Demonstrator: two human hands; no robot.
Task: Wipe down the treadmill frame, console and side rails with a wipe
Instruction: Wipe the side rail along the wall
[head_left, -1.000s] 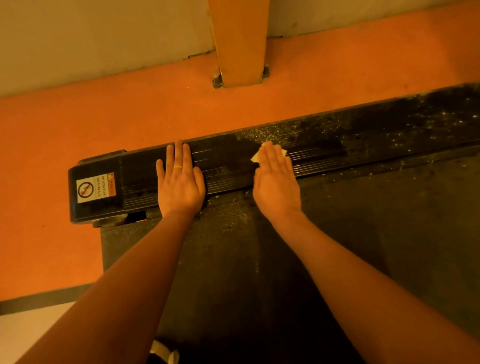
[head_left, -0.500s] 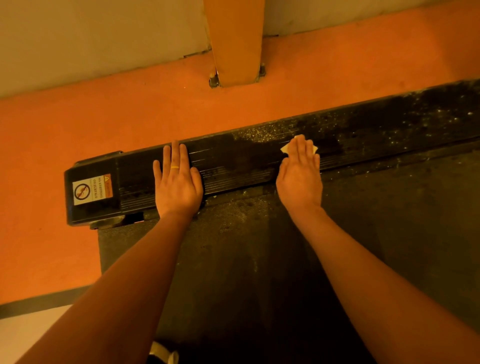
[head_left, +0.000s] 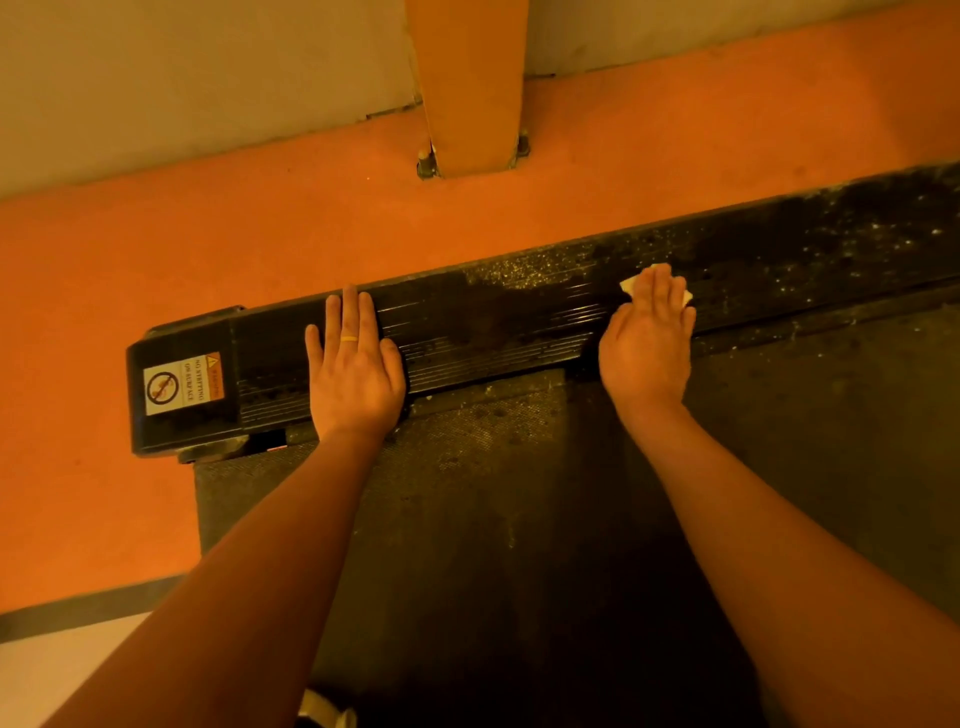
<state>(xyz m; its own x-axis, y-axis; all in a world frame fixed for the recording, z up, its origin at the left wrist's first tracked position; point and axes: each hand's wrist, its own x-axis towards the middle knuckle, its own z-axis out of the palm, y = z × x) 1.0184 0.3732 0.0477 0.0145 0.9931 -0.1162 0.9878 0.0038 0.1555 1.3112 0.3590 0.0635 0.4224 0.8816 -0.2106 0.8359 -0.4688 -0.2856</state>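
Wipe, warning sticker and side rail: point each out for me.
wipe (head_left: 629, 285), head view, its bare left corner.
warning sticker (head_left: 182, 385), head view, its middle.
side rail (head_left: 493, 325), head view, ribbed top at mid-length.

An orange post stands bolted to the orange floor beside a pale wall.

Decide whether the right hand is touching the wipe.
Touching: the head view shows the right hand pressed flat on the wipe, whose corners stick out from under it.

The wipe lies mostly hidden under the right hand.
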